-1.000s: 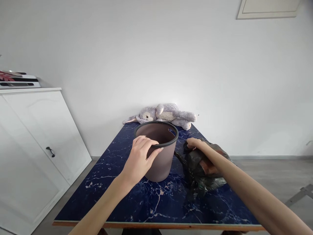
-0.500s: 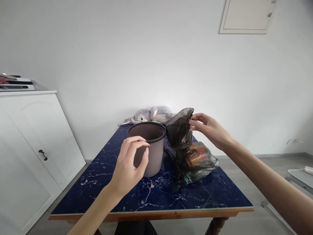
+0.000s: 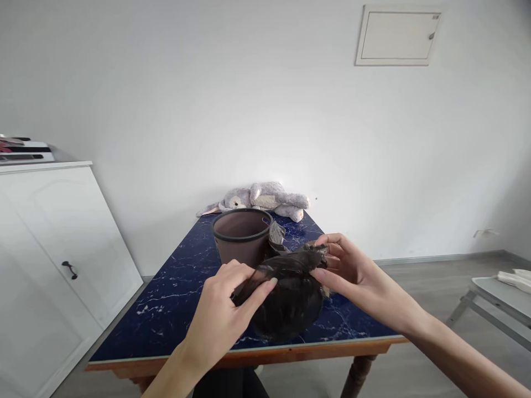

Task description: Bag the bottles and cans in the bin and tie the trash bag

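Note:
A black plastic bag point(image 3: 288, 309) is stretched between my two hands above the near part of the table. My left hand point(image 3: 232, 298) pinches its left edge between thumb and fingers. The bag's right end is gripped by my right hand point(image 3: 346, 268). Just behind it stands a brown trash can point(image 3: 240, 249) with a dark rim, its lower part hidden by the bag and my left hand. A crumpled grey-black piece of plastic point(image 3: 276, 235) shows at the can's right side. Whatever lies behind or under the bag is mostly covered.
The blue marble-patterned table point(image 3: 153, 315) has a wooden edge. A grey plush rabbit point(image 3: 265, 196) lies at its far end by the wall. A white cabinet point(image 3: 62, 249) stands at left, and a grey folding stand point(image 3: 506, 298) at right.
My right hand has brought the black bag down and nearer, in front of the can. My left hand, empty before, has closed on its left edge. The view has shifted slightly.

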A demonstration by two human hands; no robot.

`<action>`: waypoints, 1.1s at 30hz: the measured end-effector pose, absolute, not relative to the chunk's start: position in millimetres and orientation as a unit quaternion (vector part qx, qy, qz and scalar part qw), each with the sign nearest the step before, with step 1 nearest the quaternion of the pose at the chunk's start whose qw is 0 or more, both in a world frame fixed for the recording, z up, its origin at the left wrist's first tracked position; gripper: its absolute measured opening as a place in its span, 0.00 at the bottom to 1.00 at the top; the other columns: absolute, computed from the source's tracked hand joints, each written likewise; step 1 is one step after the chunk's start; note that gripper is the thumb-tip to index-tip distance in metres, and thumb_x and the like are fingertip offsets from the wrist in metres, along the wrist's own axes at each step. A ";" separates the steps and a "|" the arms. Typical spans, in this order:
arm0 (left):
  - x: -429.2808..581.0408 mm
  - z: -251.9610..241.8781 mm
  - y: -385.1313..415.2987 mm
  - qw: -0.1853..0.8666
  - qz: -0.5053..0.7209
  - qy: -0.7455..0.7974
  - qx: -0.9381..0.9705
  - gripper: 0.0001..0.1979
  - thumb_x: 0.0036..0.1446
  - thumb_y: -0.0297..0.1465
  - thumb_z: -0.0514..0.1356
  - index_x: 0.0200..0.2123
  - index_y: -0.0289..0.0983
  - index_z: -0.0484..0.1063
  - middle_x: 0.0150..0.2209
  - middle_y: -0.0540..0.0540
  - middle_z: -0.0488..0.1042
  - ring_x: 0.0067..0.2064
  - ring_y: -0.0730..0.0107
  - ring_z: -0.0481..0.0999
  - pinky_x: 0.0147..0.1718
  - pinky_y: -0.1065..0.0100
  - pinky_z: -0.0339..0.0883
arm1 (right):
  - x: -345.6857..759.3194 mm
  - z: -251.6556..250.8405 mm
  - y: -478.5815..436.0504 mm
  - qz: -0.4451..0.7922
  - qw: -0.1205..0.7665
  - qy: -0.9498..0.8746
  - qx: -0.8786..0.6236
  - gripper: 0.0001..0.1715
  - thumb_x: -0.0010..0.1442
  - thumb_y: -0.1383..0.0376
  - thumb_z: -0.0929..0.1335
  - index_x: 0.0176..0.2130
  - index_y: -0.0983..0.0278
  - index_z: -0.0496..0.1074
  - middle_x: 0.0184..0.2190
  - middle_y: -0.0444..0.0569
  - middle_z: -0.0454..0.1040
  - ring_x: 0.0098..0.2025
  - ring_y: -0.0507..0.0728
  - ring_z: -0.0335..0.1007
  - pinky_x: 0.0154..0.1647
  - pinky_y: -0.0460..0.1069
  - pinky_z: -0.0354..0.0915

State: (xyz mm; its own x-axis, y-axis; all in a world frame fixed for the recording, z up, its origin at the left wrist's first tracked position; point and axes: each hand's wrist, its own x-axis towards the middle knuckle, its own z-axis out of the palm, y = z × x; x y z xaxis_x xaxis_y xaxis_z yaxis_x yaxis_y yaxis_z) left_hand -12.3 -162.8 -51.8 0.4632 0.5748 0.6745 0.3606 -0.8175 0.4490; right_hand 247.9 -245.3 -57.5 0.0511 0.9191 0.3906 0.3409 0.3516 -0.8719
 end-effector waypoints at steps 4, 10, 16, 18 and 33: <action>-22.6 -52.4 -162.9 0.149 0.458 0.294 0.825 0.09 0.71 0.41 0.64 0.38 0.49 0.81 0.33 0.50 0.83 0.32 0.62 0.82 0.31 0.64 0.76 | 255.0 -69.1 -245.9 0.250 0.535 -0.605 -0.534 0.29 0.68 0.41 0.70 0.59 0.51 0.64 0.45 0.49 0.74 0.41 0.58 0.75 0.39 0.52 0.77; -44.0 -60.4 -159.8 0.092 0.497 0.240 0.829 0.06 0.71 0.33 0.62 0.41 0.49 0.78 0.37 0.48 0.82 0.39 0.60 0.82 0.34 0.64 0.76 | 251.2 -84.1 -258.5 0.198 0.547 -0.620 -0.526 0.28 0.67 0.46 0.72 0.61 0.51 0.67 0.48 0.52 0.75 0.41 0.60 0.78 0.44 0.55 0.80; -68.3 -72.7 -173.9 -0.019 0.498 0.183 0.848 0.14 0.67 0.22 0.60 0.45 0.50 0.76 0.36 0.47 0.82 0.40 0.59 0.81 0.40 0.60 0.78 | 262.1 -120.4 -285.7 0.043 0.494 -0.631 -0.596 0.20 0.61 0.64 0.69 0.52 0.50 0.74 0.39 0.48 0.78 0.32 0.59 0.76 0.31 0.52 0.75; -75.7 -78.7 -181.8 -0.022 0.512 0.206 0.834 0.14 0.67 0.23 0.59 0.47 0.49 0.76 0.34 0.48 0.82 0.35 0.61 0.82 0.33 0.63 0.78 | 271.1 -134.1 -290.4 0.011 0.480 -0.618 -0.622 0.24 0.56 0.68 0.68 0.51 0.50 0.72 0.35 0.45 0.74 0.30 0.58 0.75 0.29 0.50 0.72; -96.3 -44.0 -192.2 -0.097 0.534 0.397 0.740 0.07 0.68 0.37 0.63 0.37 0.42 0.77 0.43 0.45 0.80 0.45 0.60 0.81 0.48 0.65 0.73 | 317.0 -156.5 -272.8 0.074 0.385 -0.625 -0.675 0.41 0.48 0.73 0.62 0.60 0.55 0.68 0.48 0.48 0.72 0.50 0.58 0.76 0.47 0.51 0.76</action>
